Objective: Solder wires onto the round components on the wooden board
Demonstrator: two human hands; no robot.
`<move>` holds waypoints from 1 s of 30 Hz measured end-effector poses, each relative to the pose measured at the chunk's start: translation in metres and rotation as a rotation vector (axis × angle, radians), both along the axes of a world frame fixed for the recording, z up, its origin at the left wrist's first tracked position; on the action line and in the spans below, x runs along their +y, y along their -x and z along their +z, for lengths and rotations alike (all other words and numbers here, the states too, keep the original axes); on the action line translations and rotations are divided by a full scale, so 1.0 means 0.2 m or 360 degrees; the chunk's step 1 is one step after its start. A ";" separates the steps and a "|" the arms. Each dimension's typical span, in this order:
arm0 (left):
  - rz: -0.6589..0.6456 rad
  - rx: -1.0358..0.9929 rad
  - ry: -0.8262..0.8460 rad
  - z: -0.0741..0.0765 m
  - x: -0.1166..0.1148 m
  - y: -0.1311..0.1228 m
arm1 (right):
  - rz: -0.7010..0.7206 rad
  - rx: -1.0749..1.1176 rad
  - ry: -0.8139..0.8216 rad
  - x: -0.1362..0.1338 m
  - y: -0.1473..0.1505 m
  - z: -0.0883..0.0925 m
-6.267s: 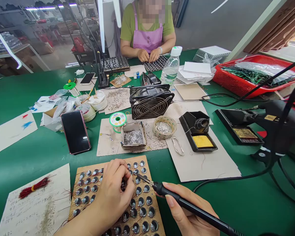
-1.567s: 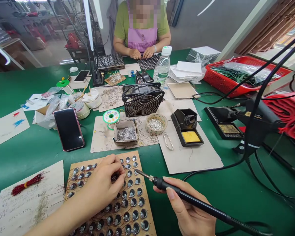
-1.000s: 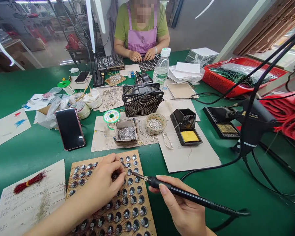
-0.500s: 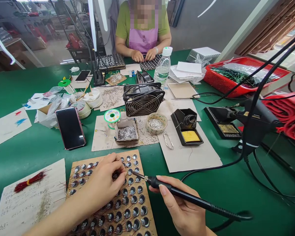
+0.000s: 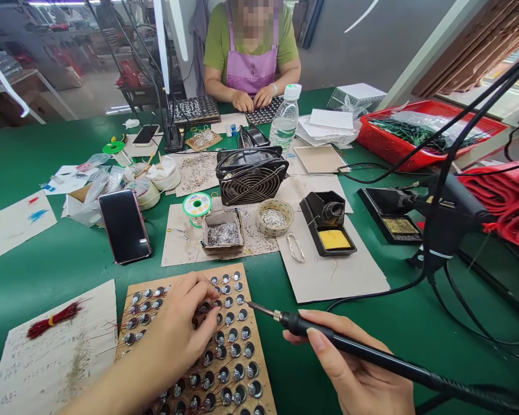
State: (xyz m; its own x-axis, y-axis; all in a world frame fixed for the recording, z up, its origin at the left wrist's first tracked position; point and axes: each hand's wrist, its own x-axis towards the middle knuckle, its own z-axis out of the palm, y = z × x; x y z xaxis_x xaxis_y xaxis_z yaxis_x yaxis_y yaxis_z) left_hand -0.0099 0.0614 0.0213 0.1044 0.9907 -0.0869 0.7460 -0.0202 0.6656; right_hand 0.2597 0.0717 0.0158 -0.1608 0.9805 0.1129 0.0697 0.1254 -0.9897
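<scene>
The wooden board (image 5: 258,358) lies under the left hand (image 5: 181,317), its round metal-topped components (image 5: 239,372) set in rows, likely to steady them; that hand curls over the board's upper middle, thumb near forefinger, though I cannot tell whether anything is pinched there; the right hand (image 5: 358,369), right of the board, grips the soldering iron (image 5: 398,364) like a pen, presumably for fine control, and back from the metal tip (image 5: 262,309) to spare the fingers; this tip points at a component near the board's right edge, contact unclear; a bundle of red wires (image 5: 54,320) rests on a paper sheet (image 5: 30,369) left of the board, seemingly for the left hand's easy reach; the soldering-iron stand (image 5: 318,216), with its yellow sponge (image 5: 334,239), sits beyond the board to the right, probably to suit the iron's side.
</scene>
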 end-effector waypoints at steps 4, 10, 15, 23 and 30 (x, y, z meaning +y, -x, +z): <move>-0.0034 0.0097 -0.0189 -0.06 -0.13 -0.01 | -0.0027 0.0004 -0.0010 -0.04 0.00 -0.02; 0.0038 0.0089 -0.0245 -0.12 -0.18 -0.07 | -0.0046 0.0117 0.0015 -0.10 0.05 -0.11; 0.0101 0.0052 -0.0272 -0.10 -0.14 -0.09 | -0.0003 0.0078 -0.0047 -0.11 0.05 -0.13; 0.0145 0.0098 -0.0428 -0.11 -0.14 -0.12 | 0.0045 -0.0095 -0.0210 -0.11 0.06 -0.13; 0.0147 0.0110 -0.0409 -0.11 -0.14 -0.12 | 0.0081 -0.0116 -0.0203 -0.11 0.07 -0.13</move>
